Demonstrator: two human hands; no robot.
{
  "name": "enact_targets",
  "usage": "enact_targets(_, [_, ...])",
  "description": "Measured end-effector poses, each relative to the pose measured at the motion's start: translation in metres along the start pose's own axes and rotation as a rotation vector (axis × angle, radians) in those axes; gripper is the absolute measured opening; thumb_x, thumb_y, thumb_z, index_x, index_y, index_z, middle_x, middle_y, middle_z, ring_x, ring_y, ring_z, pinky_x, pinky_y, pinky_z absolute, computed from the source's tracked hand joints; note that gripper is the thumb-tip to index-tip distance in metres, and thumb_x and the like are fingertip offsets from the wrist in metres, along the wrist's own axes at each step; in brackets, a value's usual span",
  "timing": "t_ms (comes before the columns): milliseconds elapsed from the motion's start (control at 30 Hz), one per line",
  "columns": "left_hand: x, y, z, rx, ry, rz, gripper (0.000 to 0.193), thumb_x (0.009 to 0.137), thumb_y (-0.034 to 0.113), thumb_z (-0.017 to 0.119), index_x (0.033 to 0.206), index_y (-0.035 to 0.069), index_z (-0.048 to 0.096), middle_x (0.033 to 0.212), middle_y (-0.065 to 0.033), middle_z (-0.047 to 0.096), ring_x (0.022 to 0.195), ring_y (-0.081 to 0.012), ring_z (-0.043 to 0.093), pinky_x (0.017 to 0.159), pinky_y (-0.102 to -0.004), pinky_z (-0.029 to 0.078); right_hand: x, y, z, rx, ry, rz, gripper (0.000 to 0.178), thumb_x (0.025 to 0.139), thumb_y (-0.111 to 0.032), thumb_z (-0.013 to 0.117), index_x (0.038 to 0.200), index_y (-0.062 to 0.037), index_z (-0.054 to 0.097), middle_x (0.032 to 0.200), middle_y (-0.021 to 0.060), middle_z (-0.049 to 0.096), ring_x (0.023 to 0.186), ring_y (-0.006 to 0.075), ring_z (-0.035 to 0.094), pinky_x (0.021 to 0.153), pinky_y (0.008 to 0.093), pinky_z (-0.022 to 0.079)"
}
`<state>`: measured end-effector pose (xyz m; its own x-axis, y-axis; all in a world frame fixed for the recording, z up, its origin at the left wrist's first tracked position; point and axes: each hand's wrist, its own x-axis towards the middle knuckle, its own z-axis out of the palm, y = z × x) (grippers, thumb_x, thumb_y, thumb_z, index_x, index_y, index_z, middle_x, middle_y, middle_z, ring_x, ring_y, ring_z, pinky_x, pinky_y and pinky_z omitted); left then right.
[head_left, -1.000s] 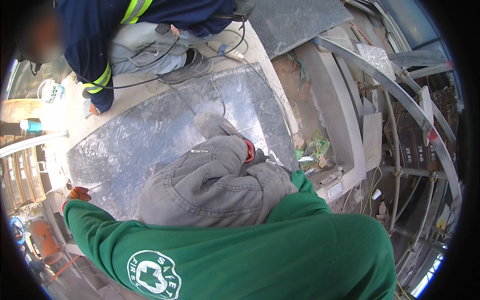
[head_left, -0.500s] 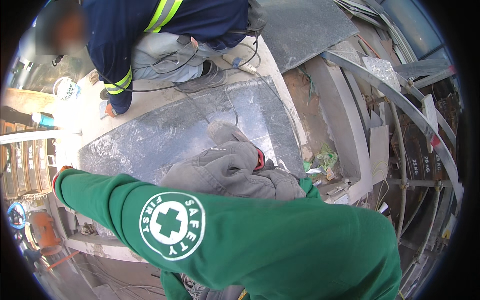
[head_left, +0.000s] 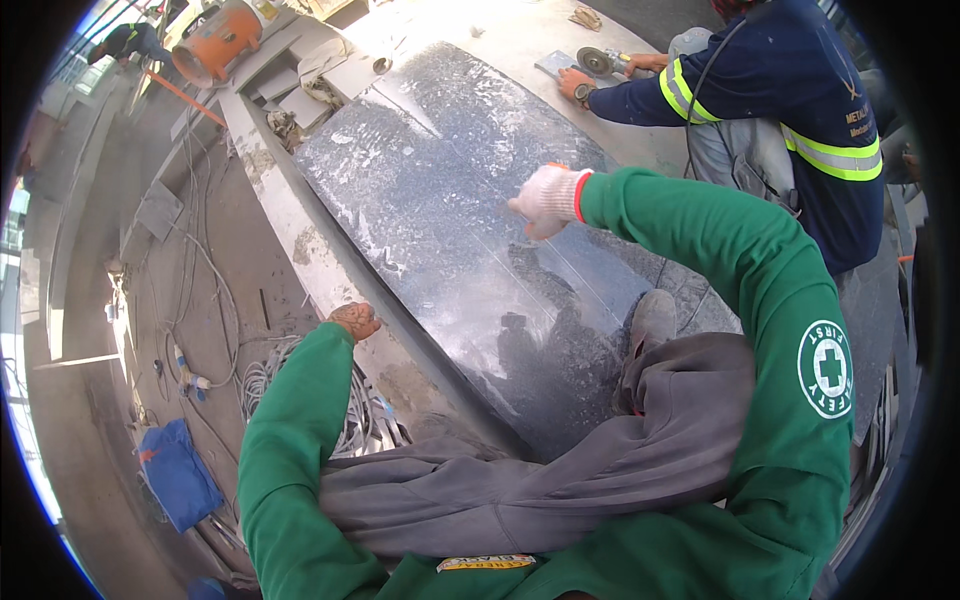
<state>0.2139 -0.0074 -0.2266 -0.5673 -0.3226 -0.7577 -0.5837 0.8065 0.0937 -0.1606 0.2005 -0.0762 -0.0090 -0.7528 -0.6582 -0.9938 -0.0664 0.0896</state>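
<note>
My right hand (head_left: pixel 548 202), in a white knit glove with a red cuff edge, is over the large dark grey stone slab (head_left: pixel 430 200). Its fingers are curled; whatever they might hold is hidden. Dust and thin pale straight lines mark the slab's surface. Bare and closed, my left hand (head_left: pixel 355 320) rests by the pale ledge (head_left: pixel 300 235) along the slab's left side, with nothing visible in it. My bent legs in grey trousers (head_left: pixel 560 450) lie across the slab's near end.
At the far right a co-worker (head_left: pixel 740 90) crouches, one hand on an angle grinder (head_left: pixel 594 62), the other at a small grey stone piece (head_left: pixel 553 64). An orange blower (head_left: pixel 218 42) stands at the far left. Cables (head_left: pixel 265 385) and a blue cloth (head_left: pixel 180 475) lie on the lower floor.
My view has swung left, moving the co-worker to the right side. My right arm, stretched far left before, now bends over the slab; both my hands have come into sight.
</note>
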Motion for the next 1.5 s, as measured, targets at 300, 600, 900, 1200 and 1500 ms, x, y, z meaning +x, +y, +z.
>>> enact_targets(300, [0.006, -0.025, 0.064, 0.138, 0.033, 0.043, 0.049, 0.089, 0.050, 0.056, 0.109, 0.006, 0.067, 0.094, -0.0134, 0.073, 0.094, -0.0273, 0.070, 0.089, -0.0403, 0.051, -0.055, -0.038, 0.091, 0.074, -0.461, -0.107, 0.082, 0.084, -0.038, 0.059, 0.153, -0.0072, 0.029, 0.120, 0.0172, 0.067, 0.108, 0.0343, 0.067, 0.088, 0.0470, 0.053])
enact_targets(600, [0.001, -0.023, 0.025, -0.028, -0.119, -0.137, 0.054, 0.088, 0.052, 0.055, 0.116, 0.006, 0.063, 0.123, -0.0189, 0.064, 0.120, -0.0345, 0.058, 0.104, -0.0423, 0.045, 0.000, -0.010, 0.063, -0.056, -0.117, -0.109, 0.065, 0.092, -0.042, 0.052, 0.145, -0.0070, 0.041, 0.102, 0.0158, 0.070, 0.094, 0.0323, 0.070, 0.081, 0.0466, 0.056])
enact_targets(900, [-0.005, -0.042, 0.051, 0.038, -0.062, -0.081, 0.055, 0.088, 0.051, 0.052, 0.115, 0.005, 0.063, 0.121, -0.0185, 0.065, 0.118, -0.0346, 0.059, 0.102, -0.0427, 0.046, -0.009, -0.020, 0.073, -0.044, -0.264, -0.119, 0.056, 0.089, -0.040, 0.055, 0.134, -0.0070, 0.053, 0.110, 0.0155, 0.069, 0.101, 0.0320, 0.068, 0.084, 0.0464, 0.055])
enact_targets(1200, [0.008, -0.030, 0.042, -0.013, -0.028, -0.041, 0.058, 0.088, 0.054, 0.054, 0.116, 0.004, 0.062, 0.117, -0.0186, 0.066, 0.115, -0.0342, 0.060, 0.099, -0.0421, 0.046, -0.016, -0.014, 0.082, -0.022, -0.222, -0.105, 0.050, 0.087, -0.038, 0.055, 0.126, -0.0085, 0.061, 0.110, 0.0147, 0.070, 0.103, 0.0320, 0.068, 0.084, 0.0471, 0.055])
enact_targets(1500, [0.007, -0.046, 0.057, 0.017, 0.012, -0.018, 0.052, 0.087, 0.050, 0.055, 0.111, 0.004, 0.064, 0.110, -0.0193, 0.068, 0.108, -0.0357, 0.064, 0.094, -0.0446, 0.048, -0.013, -0.018, 0.080, -0.036, -0.246, -0.143, 0.055, 0.088, -0.040, 0.055, 0.132, -0.0062, 0.055, 0.110, 0.0154, 0.070, 0.101, 0.0332, 0.068, 0.085, 0.0469, 0.054])
